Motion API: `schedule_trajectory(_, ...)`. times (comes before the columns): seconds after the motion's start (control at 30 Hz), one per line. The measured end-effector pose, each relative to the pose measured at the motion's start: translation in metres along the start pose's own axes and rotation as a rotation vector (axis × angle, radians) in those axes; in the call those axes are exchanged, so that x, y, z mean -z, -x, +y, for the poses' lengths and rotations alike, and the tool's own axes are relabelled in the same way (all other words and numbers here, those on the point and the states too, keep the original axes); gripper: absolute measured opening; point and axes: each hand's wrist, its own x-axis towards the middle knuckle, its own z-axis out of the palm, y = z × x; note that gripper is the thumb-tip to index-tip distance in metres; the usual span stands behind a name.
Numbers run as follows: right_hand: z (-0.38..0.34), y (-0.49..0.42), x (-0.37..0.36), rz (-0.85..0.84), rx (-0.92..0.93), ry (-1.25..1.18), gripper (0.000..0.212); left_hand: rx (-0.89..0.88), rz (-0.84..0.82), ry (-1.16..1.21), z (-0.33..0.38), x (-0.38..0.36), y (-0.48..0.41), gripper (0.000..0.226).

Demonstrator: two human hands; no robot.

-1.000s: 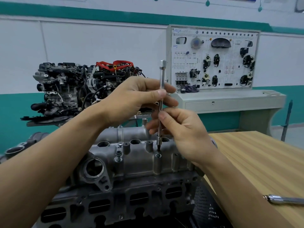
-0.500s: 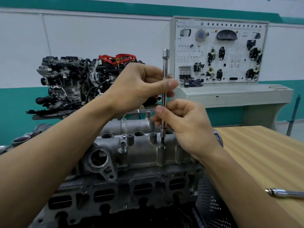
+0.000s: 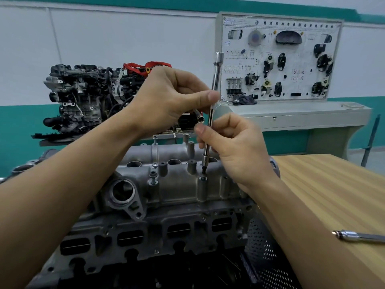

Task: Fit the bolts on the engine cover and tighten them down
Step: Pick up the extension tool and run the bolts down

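The bolt point(image 3: 203, 178) sits in a boss on the engine cover point(image 3: 177, 190). The driver bar point(image 3: 215, 80) is planted on it, long axis rising toward 12–1 o'clock. The nearer right hand point(image 3: 235, 151) pinches the shaft just above the bolt; the left hand point(image 3: 170, 97) pinches it higher, at 11 o'clock.

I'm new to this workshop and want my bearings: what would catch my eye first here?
In the centre, the left hand and right hand pinch a long chrome driver, held nearly upright with its tip at a bolt in the grey engine cover. Behind on the left sits a complete engine with red parts on top. On the right stands a white display board of car components.
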Motion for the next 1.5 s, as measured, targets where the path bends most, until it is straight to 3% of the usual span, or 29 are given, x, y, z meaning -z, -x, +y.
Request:
schedule_trajectory(0.17,-0.002,0.001,0.001,-0.048,-0.02,-0.075,0.012,0.002,-0.071,-0.029,-0.001,0.0,0.0,0.012)
schedule_trajectory(0.33,0.003,0.001,-0.003,0.0,0.008,-0.011,0.013,-0.012,-0.03,-0.008,-0.002,-0.001,-0.001,0.016)
schedule_trajectory(0.53,0.001,-0.002,0.002,-0.217,-0.057,-0.015,0.022,0.083,-0.217,0.068,-0.002,0.005,0.001,0.02)
schedule_trajectory(0.67,0.005,0.0,-0.002,-0.07,0.031,-0.023,0.01,0.019,-0.129,-0.018,-0.002,0.002,-0.001,0.022)
schedule_trajectory(0.77,0.006,0.0,-0.004,-0.003,0.012,-0.029,0.022,-0.005,-0.084,-0.024,-0.001,0.0,0.0,0.011)
schedule_trajectory(0.93,0.001,-0.002,0.004,-0.211,-0.085,-0.031,0.022,0.073,-0.237,0.04,-0.003,0.005,0.0,0.017)
schedule_trajectory(1.1,0.007,-0.001,-0.001,-0.044,0.063,0.004,0.011,0.03,-0.168,0.061,-0.005,0.0,-0.001,0.01)
schedule_trajectory(1.17,0.01,0.0,-0.003,0.02,0.062,-0.018,0.017,0.003,-0.117,0.027,-0.005,-0.001,-0.002,0.01)
schedule_trajectory(1.37,0.006,-0.002,0.007,-0.251,-0.082,0.01,0.023,0.085,-0.213,0.069,-0.004,0.002,0.0,0.022)
schedule_trajectory(1.5,0.008,0.0,0.002,-0.127,0.058,0.088,0.016,0.041,-0.103,0.003,-0.001,0.0,0.0,0.026)
